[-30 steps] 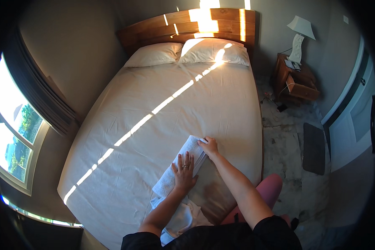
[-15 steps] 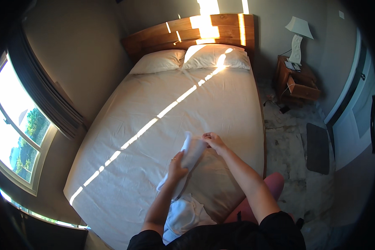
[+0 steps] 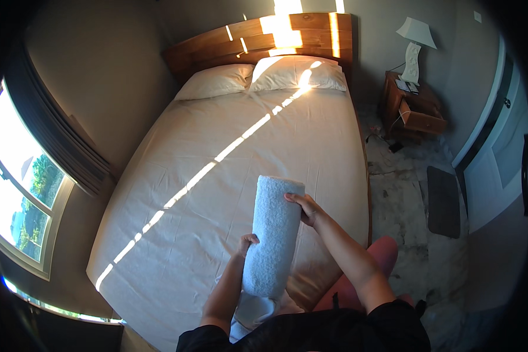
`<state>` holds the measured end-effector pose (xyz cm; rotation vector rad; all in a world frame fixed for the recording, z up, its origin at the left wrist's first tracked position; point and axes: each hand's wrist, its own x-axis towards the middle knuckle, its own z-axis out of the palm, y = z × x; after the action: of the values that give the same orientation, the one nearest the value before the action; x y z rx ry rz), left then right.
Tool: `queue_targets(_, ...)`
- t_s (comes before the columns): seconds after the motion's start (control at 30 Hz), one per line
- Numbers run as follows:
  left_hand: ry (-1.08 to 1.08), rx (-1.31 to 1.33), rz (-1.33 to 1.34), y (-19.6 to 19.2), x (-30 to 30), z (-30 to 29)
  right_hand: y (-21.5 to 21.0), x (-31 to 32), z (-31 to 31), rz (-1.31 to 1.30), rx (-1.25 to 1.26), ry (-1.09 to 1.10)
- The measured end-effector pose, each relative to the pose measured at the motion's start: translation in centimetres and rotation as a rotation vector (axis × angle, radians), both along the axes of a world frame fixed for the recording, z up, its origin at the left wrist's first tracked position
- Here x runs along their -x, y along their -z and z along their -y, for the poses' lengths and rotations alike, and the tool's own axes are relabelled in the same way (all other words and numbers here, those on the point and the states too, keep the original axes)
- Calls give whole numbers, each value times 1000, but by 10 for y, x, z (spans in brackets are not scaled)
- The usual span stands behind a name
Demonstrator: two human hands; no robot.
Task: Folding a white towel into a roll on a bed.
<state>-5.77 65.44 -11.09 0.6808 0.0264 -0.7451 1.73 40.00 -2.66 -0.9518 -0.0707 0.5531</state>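
A rolled towel, pale blue-white and fluffy, is held up over the near part of the bed between my two hands. My left hand grips its left side around mid-length, thumb on the front and the other fingers mostly out of sight behind. Near the far end, my right hand clasps the right edge with its thumb across the front. Below the roll, close to my body, a crumpled white cloth lies on the bed, partly covered by the towel.
The bed's beige sheet stretches ahead to two pillows and a wooden headboard. A nightstand with its drawer pulled out carries a lamp. On the floor at right lies a grey mat; a window is at left.
The white towel, pale and blurred before, has turned so its broad rolled side faces up. My right hand has shifted from a fingertip pinch to a thumb-over grip on it.
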Motion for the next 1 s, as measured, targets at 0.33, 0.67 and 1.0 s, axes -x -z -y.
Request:
queue_targets(0.33, -159, 206, 60, 15, 48, -13, 54, -4, 20, -275, -223, 544)
queue_targets(0.67, -614, -713, -84, 2, 43, -1, 89, 46, 51, -114, -260, 480)
queue_targets(1.0, -488, -747, 137, -4, 46, -1, 59, 7, 98, -45, 589, 285)
